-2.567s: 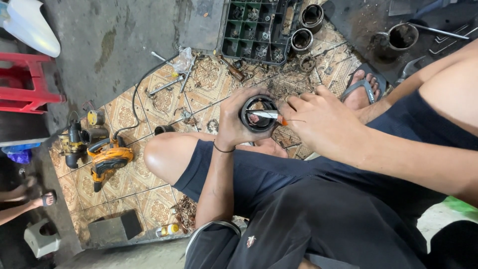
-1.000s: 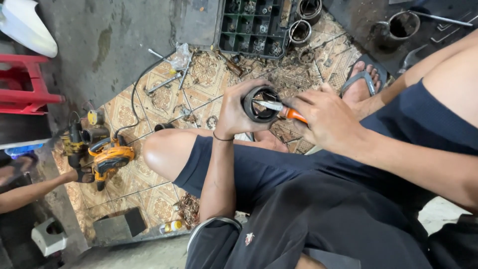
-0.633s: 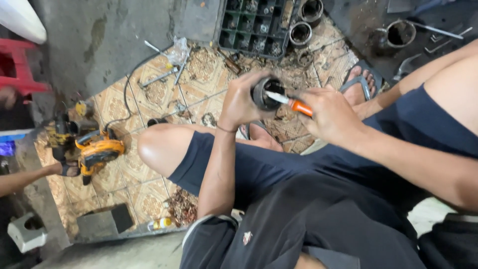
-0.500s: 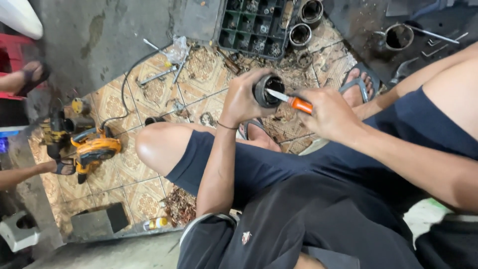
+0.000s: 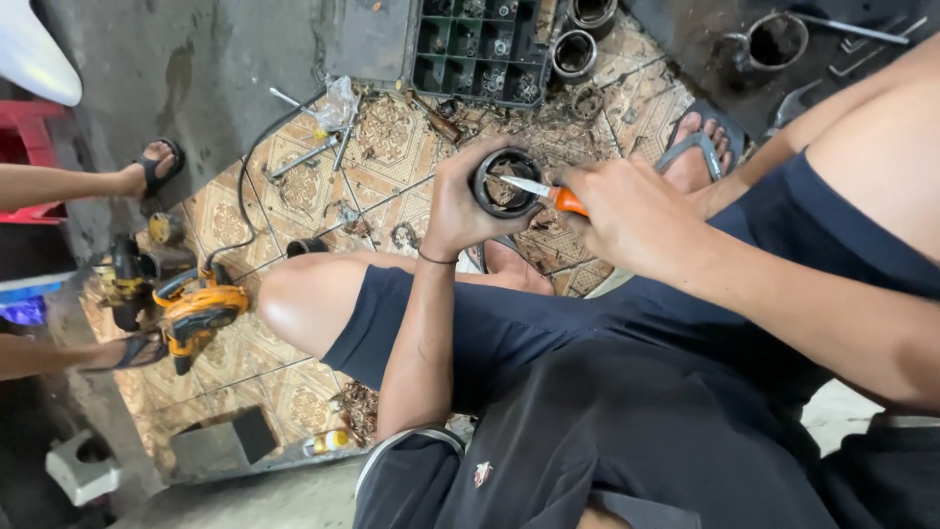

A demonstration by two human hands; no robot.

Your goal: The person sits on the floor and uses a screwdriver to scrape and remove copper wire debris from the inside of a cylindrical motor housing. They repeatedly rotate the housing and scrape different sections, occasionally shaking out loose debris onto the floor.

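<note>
- Left hand: fingers wrapped and closed around a black cylindrical sleeve, held off the floor above the person's knee; the open end faces the head camera, apparently so the bore can be seen and reached.
- Right hand: clenched on the orange handle of a screwdriver, just beside the sleeve on the side away from the left palm. The metal shaft crosses the sleeve's rim and its tip lies inside the bore, at a shallow angle that seems suited to scraping or prying at the inner wall.
- Contents of the bore: rusty brown matter shows within; whether it is a separate part or dirt cannot be told.
- Beyond the held sleeve, on the patterned tile floor: a dark compartmented tray of small parts, two metal rings just beside it, and loose hand tools, all kept within arm's reach of the grip.
- Past the left wrist, well apart from the grip: an orange and black power tool with its cable lies on the tiles.
- Another person's sandalled feet stand near that tool, clear of the work.
- Past the right hand, the wearer's own sandalled foot rests on the floor.
</note>
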